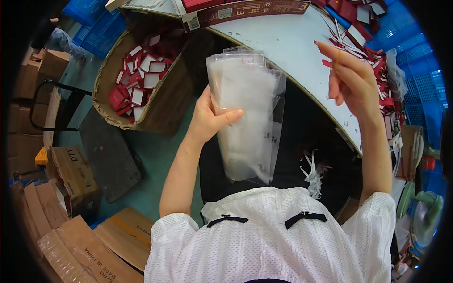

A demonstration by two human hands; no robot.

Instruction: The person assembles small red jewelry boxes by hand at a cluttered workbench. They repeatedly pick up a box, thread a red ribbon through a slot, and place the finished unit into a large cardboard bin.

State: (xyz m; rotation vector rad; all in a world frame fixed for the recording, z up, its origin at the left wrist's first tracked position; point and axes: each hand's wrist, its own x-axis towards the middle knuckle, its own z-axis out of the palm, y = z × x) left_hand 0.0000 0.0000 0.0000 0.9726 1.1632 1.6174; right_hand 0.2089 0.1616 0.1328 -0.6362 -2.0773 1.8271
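Stack of clear plastic bags (247, 108): my left hand (207, 118) grasps it beside the near edge of the bench (283, 42); my right hand (356, 82), fingers (347, 57) released and half-curled, hovers over the bench's right side.

Clock directions from the plastic bags (247, 104): at 1 o'clock, the white tabletop (295, 47) leaves a free lane, bounded by a dark red carton (264, 9) at 12 and heaped red boxes (358, 35) at 2. A cardboard bin (167, 101) blocks 9 to 10; open floor (163, 151) shows at 8.
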